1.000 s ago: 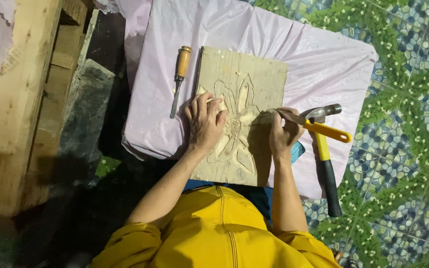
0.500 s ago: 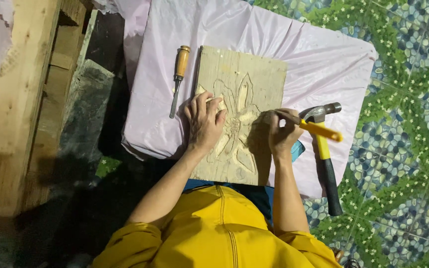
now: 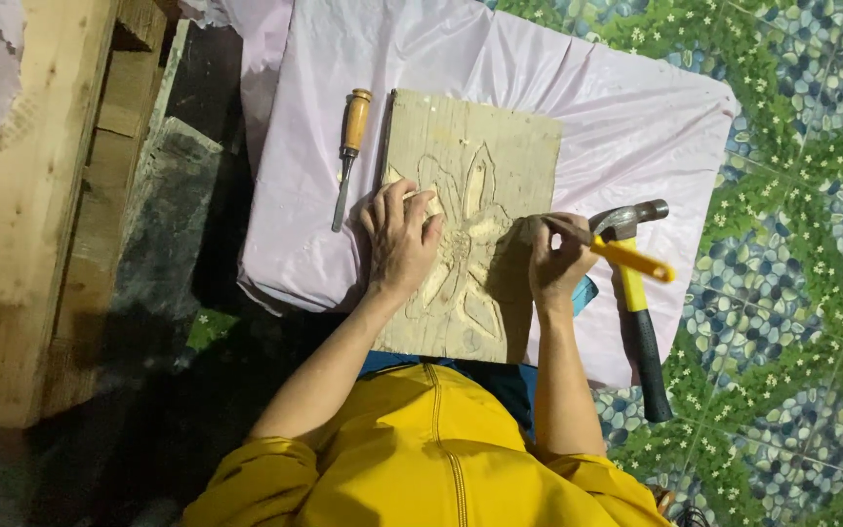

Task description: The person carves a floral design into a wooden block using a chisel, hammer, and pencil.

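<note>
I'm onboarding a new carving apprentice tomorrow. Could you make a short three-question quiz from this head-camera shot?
1. True or false: the left hand rests flat on the carved wooden board.
2. What does the right hand hold? A) the yellow-handled chisel B) the claw hammer C) a saw
3. Which tool lies left of the board on the pink cloth?

Key: 1 true; 2 A; 3 the wooden-handled chisel.

place: home woodcarving spot | cues: carved board (image 3: 500, 146), hammer (image 3: 636, 293), timber (image 3: 21, 195), tiled floor (image 3: 792, 146)
</note>
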